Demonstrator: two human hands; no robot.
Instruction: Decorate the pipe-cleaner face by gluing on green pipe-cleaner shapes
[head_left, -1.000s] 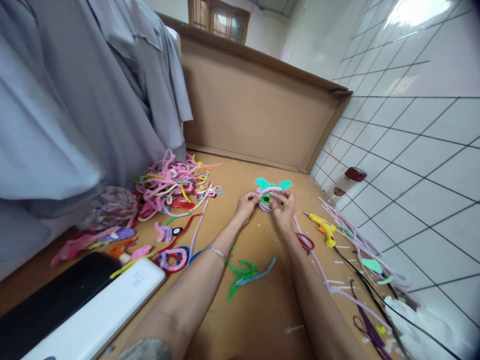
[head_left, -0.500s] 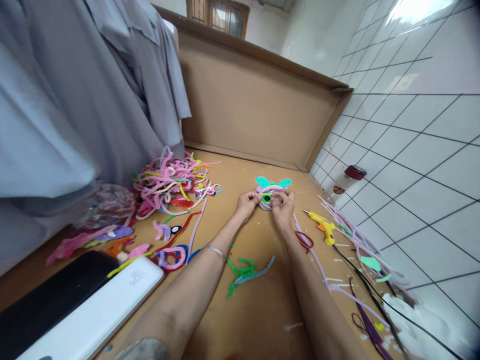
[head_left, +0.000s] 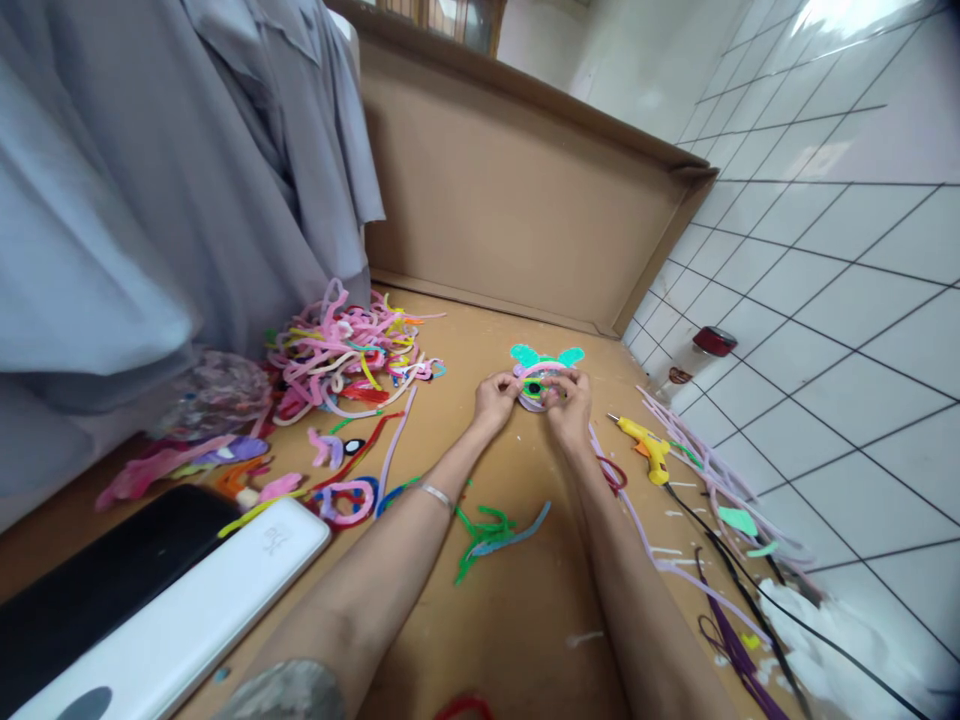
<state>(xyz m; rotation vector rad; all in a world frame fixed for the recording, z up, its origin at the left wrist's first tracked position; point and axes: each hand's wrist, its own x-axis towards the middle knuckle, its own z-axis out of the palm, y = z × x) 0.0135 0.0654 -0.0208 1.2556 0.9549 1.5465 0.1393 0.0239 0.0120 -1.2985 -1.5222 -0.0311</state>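
Observation:
Both my hands meet at a small pipe-cleaner figure (head_left: 550, 365) lying towards the back of the table. It has two turquoise ear shapes, a pink arched strip and a green ring around a black spot. From its left side, my left hand (head_left: 496, 402) pinches the edge near the green ring. My right hand (head_left: 568, 405) pinches the right side, thumb and fingers together beside the black spot. My fingers hide part of the figure. Between my forearms lie green pipe cleaners (head_left: 487, 530) with a pale blue one across them.
A heap of pink and mixed pipe cleaners (head_left: 345, 350) lies left, by hanging grey cloth (head_left: 285, 150). A white power bank (head_left: 225, 600) sits front left. At right are a yellow glue gun (head_left: 645, 447), its black cable and lilac strips (head_left: 705, 460). A cardboard wall (head_left: 510, 200) stands behind.
The view has tilted slightly downward, and a red piece now shows at the bottom edge. Both hands keep their pinch on the figure with only slight finger movement.

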